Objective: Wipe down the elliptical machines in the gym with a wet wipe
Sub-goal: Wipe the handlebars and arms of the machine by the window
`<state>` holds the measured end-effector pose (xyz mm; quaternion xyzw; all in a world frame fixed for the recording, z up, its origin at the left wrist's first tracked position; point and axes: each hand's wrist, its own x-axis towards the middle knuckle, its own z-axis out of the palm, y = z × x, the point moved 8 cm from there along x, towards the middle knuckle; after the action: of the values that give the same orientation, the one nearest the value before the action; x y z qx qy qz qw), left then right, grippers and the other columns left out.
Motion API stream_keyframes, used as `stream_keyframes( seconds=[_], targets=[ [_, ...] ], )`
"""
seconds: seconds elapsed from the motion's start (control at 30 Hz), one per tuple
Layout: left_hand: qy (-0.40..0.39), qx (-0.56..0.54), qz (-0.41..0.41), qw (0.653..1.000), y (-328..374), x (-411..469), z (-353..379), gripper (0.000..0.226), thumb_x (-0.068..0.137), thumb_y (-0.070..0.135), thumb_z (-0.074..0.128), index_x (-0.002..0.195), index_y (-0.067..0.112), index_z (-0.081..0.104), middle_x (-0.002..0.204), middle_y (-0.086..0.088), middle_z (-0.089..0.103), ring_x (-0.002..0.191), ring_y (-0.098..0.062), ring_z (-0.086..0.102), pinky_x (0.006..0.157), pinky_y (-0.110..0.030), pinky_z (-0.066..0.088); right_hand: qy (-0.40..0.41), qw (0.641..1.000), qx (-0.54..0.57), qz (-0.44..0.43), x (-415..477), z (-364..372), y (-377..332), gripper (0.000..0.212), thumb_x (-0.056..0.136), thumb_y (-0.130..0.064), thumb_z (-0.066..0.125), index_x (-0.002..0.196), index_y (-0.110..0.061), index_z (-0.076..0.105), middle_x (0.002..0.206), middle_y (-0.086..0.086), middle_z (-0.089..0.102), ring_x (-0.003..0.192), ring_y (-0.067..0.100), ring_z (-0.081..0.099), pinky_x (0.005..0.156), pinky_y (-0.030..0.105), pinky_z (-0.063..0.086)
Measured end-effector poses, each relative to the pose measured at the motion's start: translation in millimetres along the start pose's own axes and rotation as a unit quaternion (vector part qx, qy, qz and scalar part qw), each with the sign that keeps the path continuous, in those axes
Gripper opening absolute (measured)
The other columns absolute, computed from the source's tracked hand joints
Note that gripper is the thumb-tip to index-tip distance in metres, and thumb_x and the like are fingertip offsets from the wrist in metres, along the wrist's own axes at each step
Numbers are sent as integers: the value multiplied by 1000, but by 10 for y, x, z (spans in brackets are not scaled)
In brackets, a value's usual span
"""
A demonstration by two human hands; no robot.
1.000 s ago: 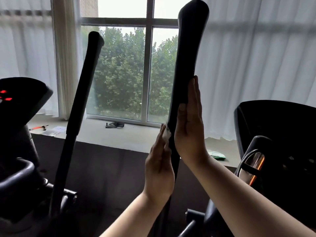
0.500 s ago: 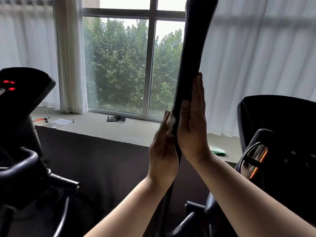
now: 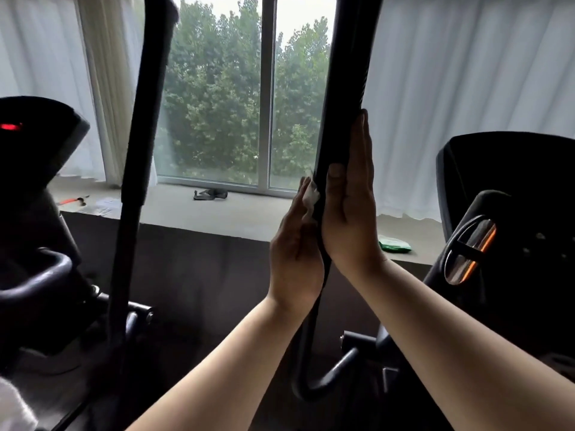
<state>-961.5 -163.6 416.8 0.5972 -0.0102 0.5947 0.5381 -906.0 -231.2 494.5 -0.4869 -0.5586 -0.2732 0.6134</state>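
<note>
A tall black elliptical handlebar [image 3: 345,88] rises in front of me, running up out of the picture. My right hand [image 3: 350,200] lies flat against its right side, fingers straight and pointing up. My left hand [image 3: 295,247] presses a white wet wipe [image 3: 310,195] against the bar's left side with straight fingers; only a small crumpled part of the wipe shows by the fingertips. The bar is sandwiched between both palms.
A second black handlebar [image 3: 140,150] stands to the left, beside a console [image 3: 34,135] with a red light. Another machine's console [image 3: 510,194] sits on the right. Behind, a windowsill [image 3: 236,213] carries a green packet [image 3: 395,244], a dark object [image 3: 210,194] and tools.
The view has dropped and shifted, so the bar's top is now out of frame and the left handlebar is back in view. Both hands stay pressed on the bar, the left slightly higher.
</note>
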Motion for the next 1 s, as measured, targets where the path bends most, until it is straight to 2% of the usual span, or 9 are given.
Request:
stream_keyframes(
  seconds=[0.17,0.3,0.5,0.63,0.7,0.87,0.9,0.97,1.0],
  targets=[
    [0,59,1,998,-220,-399,-155,45,105,4,39,150,3,46,152,-5,52,146,-16,43,121,-46,35,-20,1000,-1,-4,-131,14,31,52,107,-2,32,153,14,16,164,28,14,155,35,12,126,31,10],
    [-19,28,-5,999,-230,-309,-146,47,104,1,34,149,-2,43,153,-13,50,148,-22,40,122,-52,31,-26,1000,2,1,-171,21,34,52,106,-3,32,153,14,16,164,27,14,155,34,11,126,30,9],
    [-11,-14,-26,1000,-151,-312,-89,42,108,0,37,149,2,45,152,-5,53,146,-16,43,121,-39,35,-29,999,3,18,-276,22,61,53,107,-5,32,155,11,15,166,23,13,156,28,10,125,27,10],
    [7,8,-31,999,-464,-656,-257,45,105,4,38,149,2,45,153,-11,51,148,-27,40,121,-58,31,-29,999,-1,14,-394,35,84,53,105,-2,33,153,14,16,165,26,15,155,29,11,125,26,10],
    [8,4,-37,999,-444,-590,-250,46,103,-3,35,148,1,47,150,-13,54,146,-29,43,120,-60,31,-29,999,-5,14,-405,36,80,53,105,-1,34,153,14,17,164,26,16,155,29,12,125,26,10],
    [31,-55,-56,996,-248,-320,-103,45,106,14,43,149,3,47,148,-12,56,142,-23,49,118,-45,39,-35,999,0,18,-405,6,78,53,106,-5,33,155,9,16,165,25,15,155,27,11,124,24,10],
    [33,-50,-59,996,-293,-369,-116,43,107,10,43,149,2,46,149,-13,55,142,-23,48,117,-42,41,-36,999,0,17,-410,5,77,54,106,-5,33,155,8,16,165,24,15,155,27,11,124,25,10],
    [31,-18,-51,998,-430,-550,-200,42,106,-1,40,148,0,46,147,-18,55,142,-29,48,113,-41,45,-36,999,-1,17,-430,14,77,53,106,-3,34,154,9,16,165,25,15,155,30,12,125,27,10],
    [28,2,-45,999,-504,-658,-251,42,105,-1,40,146,1,49,139,-24,59,138,-42,48,110,-49,47,-36,999,-4,16,-444,20,75,53,105,-2,34,154,10,17,164,26,16,155,31,13,125,29,10]
  ],
)
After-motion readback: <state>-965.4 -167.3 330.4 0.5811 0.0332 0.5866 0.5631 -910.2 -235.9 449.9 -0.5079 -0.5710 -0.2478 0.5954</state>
